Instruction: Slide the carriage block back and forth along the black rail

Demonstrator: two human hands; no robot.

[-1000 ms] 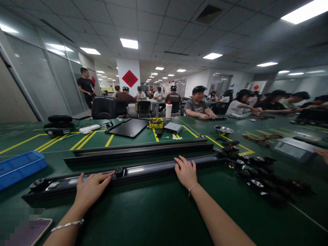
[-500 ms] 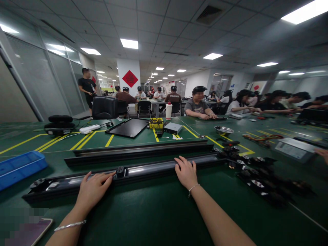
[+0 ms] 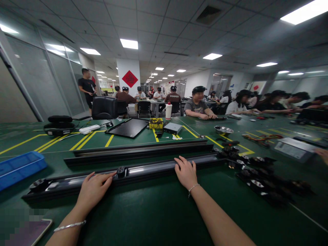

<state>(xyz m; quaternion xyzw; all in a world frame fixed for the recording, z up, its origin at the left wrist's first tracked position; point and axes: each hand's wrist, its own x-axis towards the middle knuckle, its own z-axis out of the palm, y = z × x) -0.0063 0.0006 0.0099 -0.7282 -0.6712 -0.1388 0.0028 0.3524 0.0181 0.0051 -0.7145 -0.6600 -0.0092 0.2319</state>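
A long black channel-shaped rail (image 3: 151, 171) lies at a slant across the table in front of me, with a shiny inner surface. My left hand (image 3: 95, 189) rests over its left half, fingers stretched out, the index fingertip at a small black block (image 3: 120, 172) seated in the channel. Farther right, my right hand (image 3: 186, 172) lies on the rail with its fingers spread, gripping nothing. Another black end piece (image 3: 37, 185) sits at the rail's left end. Dark parts with metal discs (image 3: 256, 184) are piled by its right end.
Behind the rail lies a second long black rail (image 3: 143, 149). A blue bin (image 3: 23, 167) stands at left, a phone (image 3: 38, 232) at the near left corner. Farther back are a black panel (image 3: 128, 128), a grey box (image 3: 173, 128), a metal bowl (image 3: 223, 130) and a white bottle (image 3: 168, 111). People sit beyond.
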